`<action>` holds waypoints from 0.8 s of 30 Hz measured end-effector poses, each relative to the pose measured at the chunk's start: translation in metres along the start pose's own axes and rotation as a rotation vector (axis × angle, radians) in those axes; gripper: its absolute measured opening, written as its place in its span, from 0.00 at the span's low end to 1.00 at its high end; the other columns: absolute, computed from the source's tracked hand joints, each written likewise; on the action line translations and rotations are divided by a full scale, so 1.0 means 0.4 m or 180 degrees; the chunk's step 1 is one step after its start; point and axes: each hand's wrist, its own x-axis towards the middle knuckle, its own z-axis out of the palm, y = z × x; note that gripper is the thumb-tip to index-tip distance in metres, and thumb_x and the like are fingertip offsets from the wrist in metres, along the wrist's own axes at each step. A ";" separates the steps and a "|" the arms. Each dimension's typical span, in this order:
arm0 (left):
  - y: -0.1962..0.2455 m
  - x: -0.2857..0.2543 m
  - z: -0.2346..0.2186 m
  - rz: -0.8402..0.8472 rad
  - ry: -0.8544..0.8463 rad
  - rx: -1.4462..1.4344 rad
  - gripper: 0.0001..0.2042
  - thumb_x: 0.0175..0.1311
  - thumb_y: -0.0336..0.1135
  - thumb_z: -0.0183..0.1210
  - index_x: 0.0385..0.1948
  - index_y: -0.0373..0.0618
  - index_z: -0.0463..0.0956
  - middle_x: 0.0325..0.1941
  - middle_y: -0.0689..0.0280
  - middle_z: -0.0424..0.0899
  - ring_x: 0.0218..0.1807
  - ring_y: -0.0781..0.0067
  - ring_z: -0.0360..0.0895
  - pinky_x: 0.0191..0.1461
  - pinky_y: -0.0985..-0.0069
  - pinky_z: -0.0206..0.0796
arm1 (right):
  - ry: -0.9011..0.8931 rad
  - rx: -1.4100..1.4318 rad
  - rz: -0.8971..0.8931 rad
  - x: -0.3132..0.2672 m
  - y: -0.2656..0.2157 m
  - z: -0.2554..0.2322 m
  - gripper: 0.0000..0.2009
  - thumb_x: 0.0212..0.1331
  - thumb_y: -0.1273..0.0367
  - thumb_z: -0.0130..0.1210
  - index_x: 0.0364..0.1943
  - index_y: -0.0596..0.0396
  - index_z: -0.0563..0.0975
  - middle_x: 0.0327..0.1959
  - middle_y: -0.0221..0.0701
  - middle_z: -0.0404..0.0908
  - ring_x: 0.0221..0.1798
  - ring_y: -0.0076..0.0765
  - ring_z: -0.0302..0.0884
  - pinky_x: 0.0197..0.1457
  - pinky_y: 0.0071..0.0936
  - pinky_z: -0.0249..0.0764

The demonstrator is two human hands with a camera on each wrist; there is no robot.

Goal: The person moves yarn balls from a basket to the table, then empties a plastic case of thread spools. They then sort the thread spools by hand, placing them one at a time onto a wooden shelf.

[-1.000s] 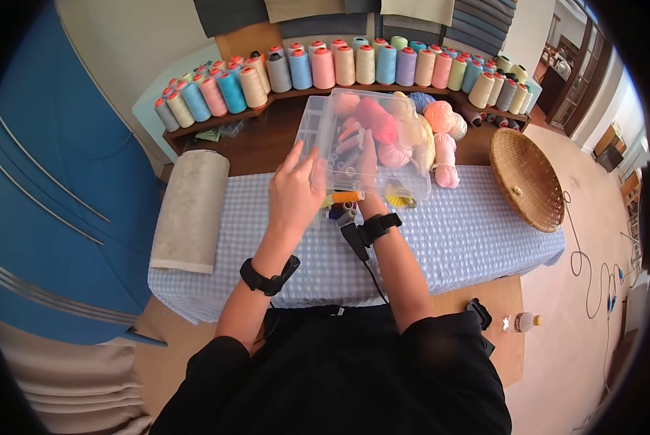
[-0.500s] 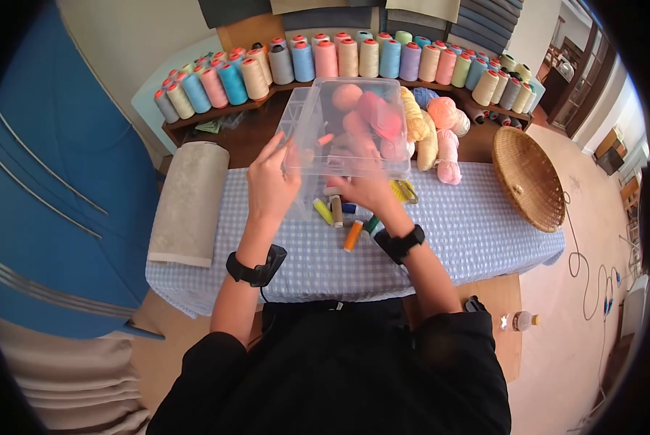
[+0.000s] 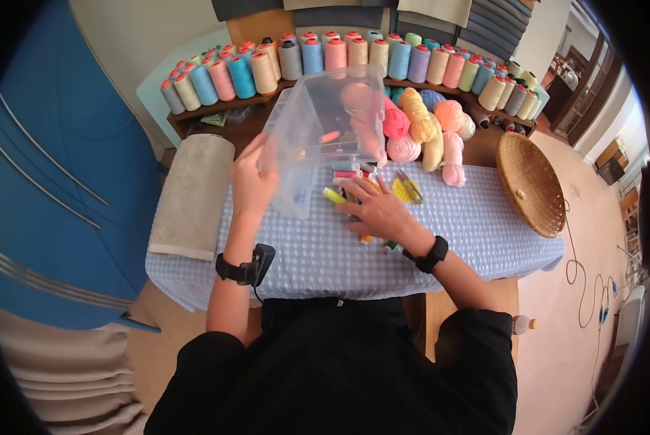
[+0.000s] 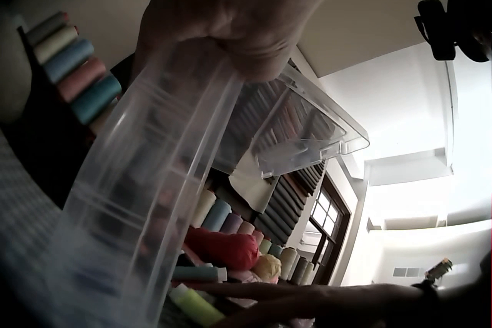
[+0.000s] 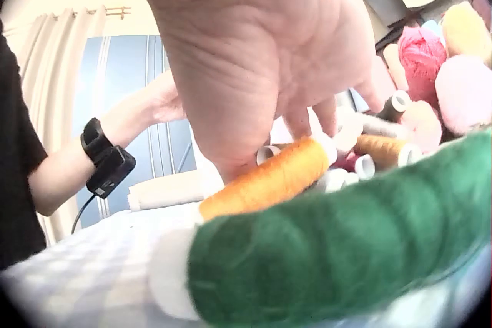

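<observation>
My left hand grips the edge of a clear plastic box, raised and tilted over the cloth with its lid open; the fingertips are partly hidden. A coral thread spool shows through the plastic. Below it, my right hand is spread palm-down, fingers extended over a loose group of small thread spools. Among them are a lime-yellow spool left of the fingers, an orange spool under the palm and a green spool nearest the wrist camera. Dark-handled snips lie beside the right hand on something yellow.
Balls and skeins of yarn are heaped behind the spools. Rows of large thread cones line a curved shelf at the back. A wicker basket stands at the right, a rolled beige fabric at the left, on the checked tablecloth.
The box has moved left and tilted in my left hand. My right hand has come out from the box, back and right, to the spools, which now lie loose on the cloth.
</observation>
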 end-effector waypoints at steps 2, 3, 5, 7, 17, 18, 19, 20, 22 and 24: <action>0.003 -0.001 -0.017 -0.0235 0.0068 -0.0101 0.13 0.64 0.37 0.52 0.38 0.37 0.79 0.46 0.51 0.80 0.45 0.58 0.79 0.46 0.72 0.69 | -0.0017 0.0193 -0.0020 -0.022 -0.017 -0.058 0.21 0.42 0.56 0.63 0.45 0.39 0.77 0.61 0.31 0.64 0.65 0.40 0.58 0.63 0.53 0.58; -0.008 -0.002 -0.024 -0.0238 0.0082 -0.0097 0.13 0.64 0.37 0.52 0.38 0.37 0.79 0.46 0.51 0.80 0.45 0.58 0.79 0.46 0.72 0.69 | -0.0030 0.0386 -0.0047 -0.037 -0.028 -0.085 0.21 0.43 0.57 0.62 0.45 0.39 0.77 0.61 0.31 0.63 0.64 0.40 0.59 0.63 0.52 0.58; -0.035 -0.007 -0.037 -0.0374 0.0069 -0.0113 0.14 0.65 0.38 0.52 0.40 0.35 0.78 0.46 0.53 0.81 0.45 0.62 0.79 0.46 0.73 0.69 | -0.0190 0.0434 -0.0143 -0.088 -0.049 -0.124 0.20 0.44 0.57 0.62 0.45 0.39 0.77 0.62 0.32 0.63 0.64 0.41 0.59 0.63 0.50 0.59; -0.034 -0.010 -0.052 -0.0647 0.0072 -0.0221 0.15 0.65 0.38 0.52 0.41 0.34 0.78 0.46 0.53 0.81 0.45 0.64 0.79 0.46 0.74 0.68 | -0.0367 0.0477 -0.0217 -0.137 -0.053 -0.132 0.20 0.45 0.57 0.62 0.45 0.39 0.76 0.62 0.33 0.63 0.63 0.41 0.60 0.64 0.48 0.59; -0.066 -0.017 -0.064 -0.1012 0.0136 -0.0343 0.16 0.65 0.39 0.53 0.43 0.33 0.77 0.44 0.54 0.82 0.46 0.68 0.79 0.49 0.77 0.67 | -0.0121 0.0088 0.0102 -0.189 0.002 -0.087 0.12 0.46 0.71 0.54 0.37 0.41 0.77 0.45 0.27 0.73 0.43 0.35 0.75 0.40 0.30 0.76; -0.073 -0.020 -0.067 -0.1014 0.0145 -0.0337 0.16 0.65 0.39 0.53 0.43 0.33 0.77 0.44 0.54 0.82 0.46 0.68 0.79 0.49 0.77 0.67 | -0.0096 0.0067 0.0032 -0.183 0.005 -0.085 0.11 0.47 0.72 0.54 0.37 0.41 0.77 0.43 0.26 0.74 0.42 0.35 0.75 0.41 0.31 0.76; -0.077 -0.023 -0.073 -0.0955 0.0165 -0.0387 0.16 0.64 0.38 0.52 0.44 0.33 0.76 0.43 0.55 0.82 0.45 0.70 0.79 0.48 0.77 0.67 | -0.0098 0.0068 0.0015 -0.176 0.010 -0.089 0.11 0.47 0.72 0.54 0.37 0.41 0.77 0.43 0.26 0.74 0.42 0.35 0.75 0.41 0.31 0.76; -0.079 -0.026 -0.079 -0.0895 0.0190 -0.0439 0.15 0.64 0.37 0.52 0.44 0.34 0.76 0.43 0.55 0.82 0.43 0.72 0.79 0.48 0.78 0.67 | -0.0254 0.0050 0.0015 -0.167 0.015 -0.097 0.11 0.47 0.72 0.53 0.36 0.42 0.77 0.43 0.27 0.75 0.42 0.35 0.75 0.42 0.32 0.75; -0.064 -0.023 -0.100 -0.1033 0.0188 -0.0500 0.15 0.64 0.36 0.51 0.45 0.35 0.76 0.41 0.56 0.83 0.41 0.74 0.78 0.46 0.79 0.67 | -0.0404 0.0024 -0.0006 -0.150 0.026 -0.100 0.10 0.47 0.73 0.52 0.36 0.43 0.76 0.42 0.28 0.76 0.42 0.35 0.75 0.43 0.32 0.74; -0.060 -0.023 -0.115 -0.1165 0.0179 -0.0560 0.14 0.64 0.35 0.51 0.46 0.35 0.76 0.40 0.57 0.83 0.40 0.77 0.77 0.45 0.80 0.67 | 0.0031 -0.0496 0.0502 -0.134 0.037 -0.089 0.10 0.47 0.73 0.52 0.36 0.46 0.76 0.42 0.29 0.76 0.43 0.36 0.75 0.44 0.34 0.73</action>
